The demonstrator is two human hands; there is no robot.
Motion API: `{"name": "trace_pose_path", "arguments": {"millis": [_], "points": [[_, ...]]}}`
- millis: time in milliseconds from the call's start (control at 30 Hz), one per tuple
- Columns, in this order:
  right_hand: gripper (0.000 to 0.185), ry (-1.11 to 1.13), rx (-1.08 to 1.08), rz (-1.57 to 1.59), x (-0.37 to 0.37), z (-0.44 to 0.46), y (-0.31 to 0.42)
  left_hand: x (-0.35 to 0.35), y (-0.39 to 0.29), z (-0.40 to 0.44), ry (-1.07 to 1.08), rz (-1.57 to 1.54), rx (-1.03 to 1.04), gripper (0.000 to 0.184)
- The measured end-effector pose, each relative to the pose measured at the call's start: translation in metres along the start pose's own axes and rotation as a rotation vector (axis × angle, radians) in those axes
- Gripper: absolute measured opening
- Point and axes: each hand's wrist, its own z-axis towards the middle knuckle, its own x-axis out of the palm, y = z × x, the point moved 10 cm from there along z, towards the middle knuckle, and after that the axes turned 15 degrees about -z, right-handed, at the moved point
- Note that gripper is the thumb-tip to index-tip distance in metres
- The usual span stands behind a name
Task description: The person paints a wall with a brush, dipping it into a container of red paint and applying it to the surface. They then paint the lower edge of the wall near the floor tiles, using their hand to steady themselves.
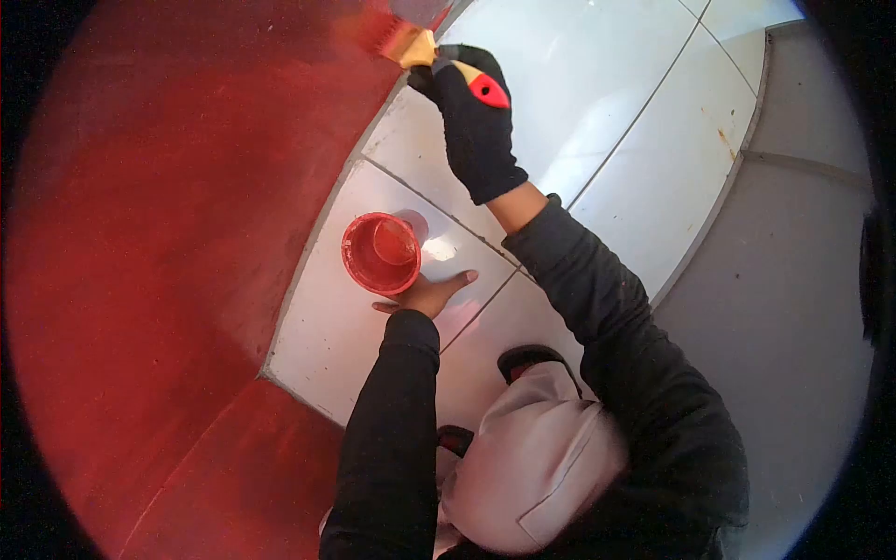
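A wooden-handled paintbrush (417, 49) with a red handle end is held in my right hand (474, 121), which wears a black glove. Its bristles (385, 35), blurred by motion, are over the red-painted surface (187, 215) beside the tile edge. My left hand (427, 295) is bare and lies right at the near side of a red cup (350, 261). The thumb and one finger on the left are spread apart, while the cup's rim hides the other fingers. Red paint coats the inside of the cup.
White tiles (551, 121) with dark joints run beneath both arms, bordered at left by a grey strip (322, 215). A grey panel (747, 280) stands along the right side. My light-coloured trouser leg (532, 457) and dark shoe (527, 357) are at the bottom.
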Motion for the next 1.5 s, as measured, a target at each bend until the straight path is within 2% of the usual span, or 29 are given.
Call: {"name": "trace_pose_path", "arguments": {"millis": [33,100,167,233,267,300,433,500,533,600,667,767,933,967,1033,1067,1133,1167,1200,1233,1267,1367,1433,1467,1500], "points": [[0.017,0.013,0.028,0.149,0.004,-0.002,0.009,-0.002,-0.005,-0.003,-0.001,0.002,0.001,0.132],[0.016,-0.056,-0.023,0.166,-0.015,-0.002,0.02,-0.009,-0.011,-0.019,0.013,0.073,-0.134,0.136],[0.018,-0.146,-0.056,-0.091,-0.037,-0.001,0.013,-0.013,-0.018,-0.025,0.014,0.069,-0.145,0.139],[0.018,-0.09,0.068,-0.21,-0.042,0.005,-0.016,-0.013,-0.021,-0.026,0.02,0.066,-0.151,0.141],[0.017,-0.108,0.087,-0.159,-0.038,0.008,-0.027,-0.012,-0.02,-0.026,0.026,0.065,-0.158,0.143],[0.018,-0.059,-0.003,-0.127,-0.03,0.009,-0.026,-0.012,-0.018,-0.026,0.031,0.062,-0.17,0.144],[0.019,0.057,-0.081,0.036,0.01,0.009,0.033,-0.012,-0.018,-0.026,0.024,0.053,-0.159,0.143],[0.019,-0.006,-0.16,0.19,0.0,0.011,0.049,-0.014,-0.013,-0.022,-0.026,0.009,-0.17,0.131],[0.018,-0.017,-0.195,0.071,-0.008,0.009,0.056,-0.014,-0.012,-0.021,-0.027,0.005,-0.17,0.131],[0.019,-0.122,-0.132,-0.067,-0.031,0.01,0.03,-0.008,-0.015,-0.019,0.067,0.034,-0.136,0.143],[0.02,-0.164,-0.031,-0.256,-0.046,0.012,-0.004,-0.011,-0.017,-0.023,0.048,0.053,-0.145,0.144],[0.011,-0.184,0.022,-0.092,-0.031,0.013,-0.023,-0.013,-0.022,-0.026,0.019,0.077,-0.158,0.144],[0.009,-0.048,-0.263,-0.019,0.022,0.017,0.068,-0.01,-0.012,-0.02,0.016,0.093,-0.178,0.145],[0.008,-0.046,-0.436,-0.256,0.024,0.005,0.115,-0.011,-0.013,-0.021,0.024,0.1,-0.179,0.145],[0.033,0.094,-0.174,0.281,0.034,0.011,0.107,-0.011,-0.016,-0.024,0.031,0.106,-0.179,0.145],[0.033,0.097,-0.177,0.281,0.032,0.012,0.105,-0.013,-0.018,-0.026,0.019,0.098,-0.178,0.144],[0.02,-0.024,-0.518,-0.182,0.019,0.0,0.116,-0.016,-0.021,-0.028,-0.001,0.084,-0.168,0.144],[0.024,-0.071,-0.206,0.302,0.013,0.001,0.07,-0.014,-0.02,-0.027,0.033,0.088,-0.164,0.143],[0.022,-0.08,-0.21,0.145,0.006,-0.003,0.045,-0.011,-0.019,-0.026,0.066,0.092,-0.158,0.142],[0.02,0.001,0.105,0.334,0.003,-0.008,-0.002,-0.01,-0.016,-0.024,0.06,0.091,-0.148,0.142],[0.02,-0.033,0.187,0.203,-0.007,-0.017,-0.02,-0.008,-0.016,-0.021,0.072,0.075,-0.112,0.14],[0.019,-0.017,0.213,-0.055,-0.006,-0.027,-0.019,-0.013,-0.023,-0.025,0.038,0.074,-0.104,0.136],[0.018,0.095,0.026,-0.177,0.025,-0.023,0.021,-0.014,-0.022,-0.026,0.0,0.11,-0.12,0.133],[0.018,0.123,-0.054,-0.078,0.042,-0.021,0.049,-0.006,-0.004,-0.012,0.004,0.107,-0.124,0.133],[0.019,0.154,-0.054,-0.042,0.055,-0.021,0.074,0.012,0.011,0.015,0.052,-0.001,0.02,0.132]]}}
